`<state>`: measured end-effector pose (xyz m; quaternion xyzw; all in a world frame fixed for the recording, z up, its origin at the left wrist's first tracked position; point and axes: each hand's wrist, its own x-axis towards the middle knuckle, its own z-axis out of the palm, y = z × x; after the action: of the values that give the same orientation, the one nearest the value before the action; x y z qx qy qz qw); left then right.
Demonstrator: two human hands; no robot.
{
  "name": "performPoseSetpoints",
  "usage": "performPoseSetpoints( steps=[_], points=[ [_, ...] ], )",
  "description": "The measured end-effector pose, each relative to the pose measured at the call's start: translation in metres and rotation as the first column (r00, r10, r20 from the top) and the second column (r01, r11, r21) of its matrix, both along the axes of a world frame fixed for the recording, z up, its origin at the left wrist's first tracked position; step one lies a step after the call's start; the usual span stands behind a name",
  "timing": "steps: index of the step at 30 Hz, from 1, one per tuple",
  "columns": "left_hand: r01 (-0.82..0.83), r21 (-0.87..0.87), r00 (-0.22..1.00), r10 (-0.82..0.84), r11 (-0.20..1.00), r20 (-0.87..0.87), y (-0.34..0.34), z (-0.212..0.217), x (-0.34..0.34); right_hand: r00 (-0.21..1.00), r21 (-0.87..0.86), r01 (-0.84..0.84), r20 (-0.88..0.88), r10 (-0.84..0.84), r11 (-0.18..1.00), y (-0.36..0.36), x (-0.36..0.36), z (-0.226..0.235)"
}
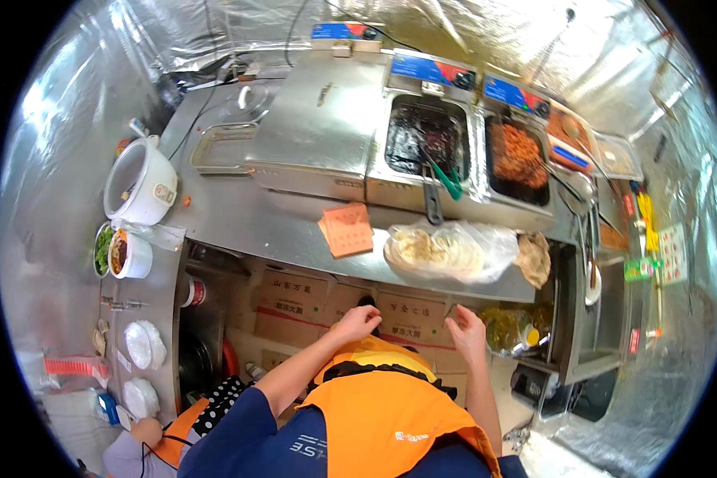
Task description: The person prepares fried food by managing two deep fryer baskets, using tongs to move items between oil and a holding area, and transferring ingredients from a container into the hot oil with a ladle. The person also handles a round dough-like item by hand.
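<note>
My left hand (360, 321) is in front of the counter at waist height, fingers curled together by the edge of my orange apron (390, 398). Whether a thin thing is pinched there is too small to tell. My right hand (468, 329) is raised to the right, apart from the apron, thumb and fingertips drawn together; what they may hold cannot be made out. Nearest ahead on the counter edge lies a clear plastic bag of pale round flatbreads (430, 253). To its left sits a stack of orange paper slips (348, 229). A crumpled brown paper bag (533, 260) adjoins it.
Behind stand a pan of dark sauce (402, 119) with green-handled tongs (452, 185) and a pan of reddish food (516, 155). A white rice cooker (141, 185) and bowls stand left. Another person's hand (146, 431) shows lower left. Flattened cardboard (295, 299) covers the floor.
</note>
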<state>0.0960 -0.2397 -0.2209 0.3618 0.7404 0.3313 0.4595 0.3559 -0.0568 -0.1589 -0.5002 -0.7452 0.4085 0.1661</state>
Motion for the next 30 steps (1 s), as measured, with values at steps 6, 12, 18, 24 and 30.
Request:
performPoseSetpoints(
  steps=[6, 12, 18, 24, 30],
  points=[
    [-0.020, -0.100, 0.984, 0.002, 0.995, -0.179, -0.016, -0.044, -0.046, 0.995, -0.198, -0.101, -0.042, 0.094, 0.975, 0.030, -0.050, -0.001],
    [-0.620, -0.222, 0.785, 0.594, 0.753, -0.178, -0.090, -0.057, -0.080, 0.919, -0.251, -0.390, -0.042, 0.392, 0.886, 0.055, -0.116, 0.007],
    [-0.774, -0.424, 0.597, 0.764, 0.470, -0.243, -0.205, -0.100, -0.072, 0.787, -0.202, -0.616, -0.102, 0.609, 0.762, 0.053, -0.215, 0.012],
    [-0.855, -0.348, 0.475, 0.850, 0.385, -0.227, -0.263, -0.133, -0.125, 0.681, -0.005, -0.732, 0.022, 0.732, 0.681, -0.010, -0.339, 0.028],
    [-0.604, 0.018, 0.797, 0.604, 0.797, 0.008, -0.236, -0.039, -0.292, 0.701, -0.078, -0.694, 0.154, 0.697, 0.716, -0.069, -0.414, -0.020]
  ],
)
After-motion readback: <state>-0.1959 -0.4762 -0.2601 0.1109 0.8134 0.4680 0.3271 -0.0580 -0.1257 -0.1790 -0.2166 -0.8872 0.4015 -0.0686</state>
